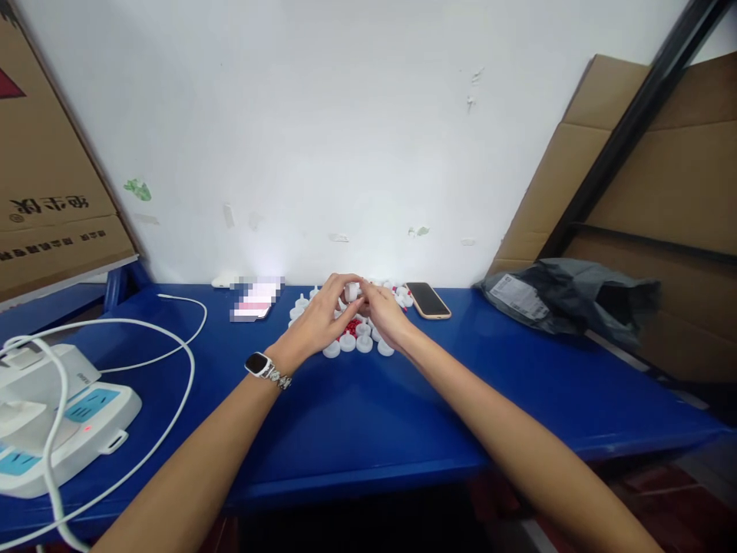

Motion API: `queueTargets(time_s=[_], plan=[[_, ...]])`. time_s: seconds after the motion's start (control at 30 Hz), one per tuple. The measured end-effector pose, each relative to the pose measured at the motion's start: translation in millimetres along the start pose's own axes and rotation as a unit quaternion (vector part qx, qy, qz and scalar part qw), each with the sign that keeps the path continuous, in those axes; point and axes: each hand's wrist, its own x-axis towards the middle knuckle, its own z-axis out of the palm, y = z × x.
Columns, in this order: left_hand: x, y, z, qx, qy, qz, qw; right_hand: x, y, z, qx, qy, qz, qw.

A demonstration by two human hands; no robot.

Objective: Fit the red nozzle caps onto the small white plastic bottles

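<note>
My left hand [324, 316], with a watch on the wrist, curves its fingers round a white nozzle cap [351, 292] raised above the table. My right hand [387, 313] meets it from the right, fingertips bent and pressed together at the cap's tip. Whatever the right fingers pinch is hidden. Below and around both hands sit several more white nozzle caps [364, 343], most standing with the spout up. Small red pieces [348, 329] lie in a heap between them. Behind the right hand, some white caps [401, 296] show red at their tips.
On the blue table [368, 430], a phone [427, 300] lies right of the caps and a blurred-out item [257, 299] to the left. A grey plastic bag [567, 299] rests at the right. A power strip [74, 430] with a looping white cable [187, 369] occupies the left front.
</note>
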Motion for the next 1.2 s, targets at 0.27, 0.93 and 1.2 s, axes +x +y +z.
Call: queueTargets(time_s=[0.27, 0.93, 1.2], plan=[[9, -7, 2.1, -0.244, 0.121, -0.124, 0.954, -1, -16, -5, -0.07, 0.095, -0.085, 0.989], [-1, -26, -4.5, 0.005, 0.027, -0.134, 0.991, 29, -7, -25, -0.093, -0.016, -0.065, 0.993], [-4, -45, -8.2, 0.088, 0.023, -0.167, 0.982, 79, 19, -35, -0.431, -0.02, -0.049, 0.901]])
